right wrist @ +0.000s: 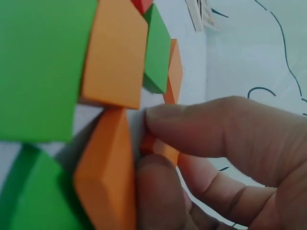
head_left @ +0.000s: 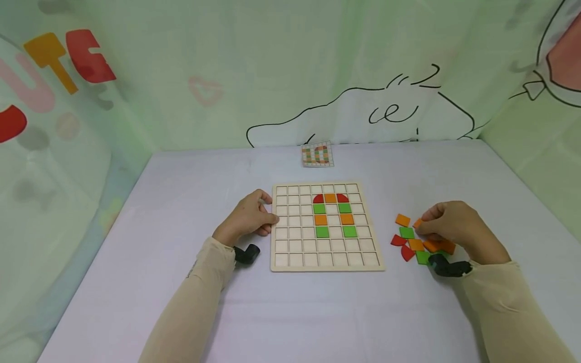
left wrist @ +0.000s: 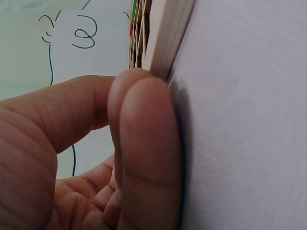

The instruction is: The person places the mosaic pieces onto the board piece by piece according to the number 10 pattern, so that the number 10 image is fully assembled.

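A wooden grid board (head_left: 290,259) lies on the table, with red, orange and green tiles set in an arch in its squares. My left hand (head_left: 247,216) rests against the board's left edge; in the left wrist view the fingertips (left wrist: 151,124) touch its wooden side (left wrist: 165,36). To the right of the board lies a loose pile of tiles. Over that pile, my right hand (head_left: 454,227) pinches an orange square tile (right wrist: 165,151) between thumb and finger, partly hidden by them. Close by are a green tile (head_left: 407,232) and a red quarter-round tile (head_left: 407,253).
A small card (head_left: 317,154) printed with a coloured grid pattern lies behind the board. The white-covered table (head_left: 317,317) meets a printed cloth backdrop (head_left: 204,75) at its far edge. Another orange tile (head_left: 402,220) sits at the far side of the pile.
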### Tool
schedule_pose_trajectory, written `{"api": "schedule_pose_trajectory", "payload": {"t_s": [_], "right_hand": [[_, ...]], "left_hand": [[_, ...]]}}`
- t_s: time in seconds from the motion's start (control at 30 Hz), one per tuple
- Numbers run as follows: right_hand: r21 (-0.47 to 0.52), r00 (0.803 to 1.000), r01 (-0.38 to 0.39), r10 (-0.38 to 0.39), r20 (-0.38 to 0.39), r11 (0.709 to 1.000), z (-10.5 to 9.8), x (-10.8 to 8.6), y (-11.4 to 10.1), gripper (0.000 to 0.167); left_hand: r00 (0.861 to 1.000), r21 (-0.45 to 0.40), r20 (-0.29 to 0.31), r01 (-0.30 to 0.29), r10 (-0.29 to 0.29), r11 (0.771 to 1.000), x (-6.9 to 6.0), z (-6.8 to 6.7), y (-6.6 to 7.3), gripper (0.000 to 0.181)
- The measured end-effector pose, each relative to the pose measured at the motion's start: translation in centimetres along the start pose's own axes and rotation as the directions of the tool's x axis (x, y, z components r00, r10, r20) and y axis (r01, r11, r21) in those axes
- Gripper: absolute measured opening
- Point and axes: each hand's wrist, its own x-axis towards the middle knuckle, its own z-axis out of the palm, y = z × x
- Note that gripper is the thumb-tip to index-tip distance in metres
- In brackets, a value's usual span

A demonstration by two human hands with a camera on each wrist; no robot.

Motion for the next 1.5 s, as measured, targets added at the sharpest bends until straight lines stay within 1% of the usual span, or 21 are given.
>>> {"api": "schedule_pose_trajectory", "payload": {"t_s": [0.07, 0.2, 0.3, 0.4, 0.6, 0.7, 0.9, 0.97, 1.23, 1.37, 1.5], "right_hand": [[0.009, 1.0, 0.009, -0.009, -0.005, 1.0, 0.1, 0.1, 0.0, 0.038], [0.054, 1.0, -0.005, 0.007, -0.03, 0.999, 0.6, 0.5, 0.2, 0.042], [0.109, 0.999, -0.01, 0.015, -0.049, 0.994, 0.8, 0.7, 0.4, 0.039], [0.18, 0.998, 0.018, -0.008, -0.059, 0.984, 0.8, 0.7, 0.7, 0.041], [0.333, 0.997, 0.078, -0.069, -0.04, 0.94, 0.8, 0.2, 0.2, 0.051], [0.384, 0.995, 0.099, -0.104, -0.009, 0.918, 1.0, 0.0, -0.2, 0.051], [0.48, 0.99, 0.104, -0.138, 0.035, 0.871, 2.0, 0.0, -1.2, 0.049], [0.496, 0.989, 0.106, -0.145, 0.042, 0.862, 2.4, 0.0, -1.6, 0.048], [0.499, 0.989, 0.069, -0.124, 0.079, 0.864, 4.2, 0.0, -3.6, 0.04], [0.502, 0.984, 0.083, -0.151, 0.096, 0.861, 5.2, 0.0, -4.4, 0.039], [0.524, 0.976, 0.101, -0.186, 0.113, 0.846, 6.0, -0.1, -5.0, 0.039]], "left_hand": [[1.0, 0.001, -0.001, 0.003, -0.003, 1.0, 0.0, 0.0, 0.0, 0.048], [1.0, 0.002, -0.001, -0.002, 0.002, 1.0, 0.0, 0.0, -0.1, 0.048], [1.0, 0.002, 0.001, -0.007, 0.007, 1.0, 0.0, 0.0, -0.1, 0.048], [1.0, -0.001, 0.003, -0.007, 0.007, 1.0, -0.1, 0.0, 0.0, 0.048], [1.0, -0.003, 0.005, -0.005, 0.005, 1.0, -0.2, -0.1, 0.1, 0.048], [1.0, -0.004, 0.005, -0.005, 0.005, 1.0, -0.2, -0.1, 0.1, 0.048], [1.0, -0.008, 0.004, -0.004, 0.004, 1.0, -0.1, 0.0, 0.1, 0.047], [1.0, -0.009, 0.006, -0.006, 0.006, 1.0, -0.1, 0.0, 0.1, 0.047], [1.0, -0.025, 0.015, -0.015, 0.015, 1.0, -0.1, -0.1, 0.0, 0.049], [1.0, -0.026, 0.014, -0.019, 0.019, 0.999, -0.2, -0.1, 0.0, 0.049], [1.0, -0.025, 0.013, -0.019, 0.019, 1.0, -0.1, -0.1, -0.1, 0.049]]}}
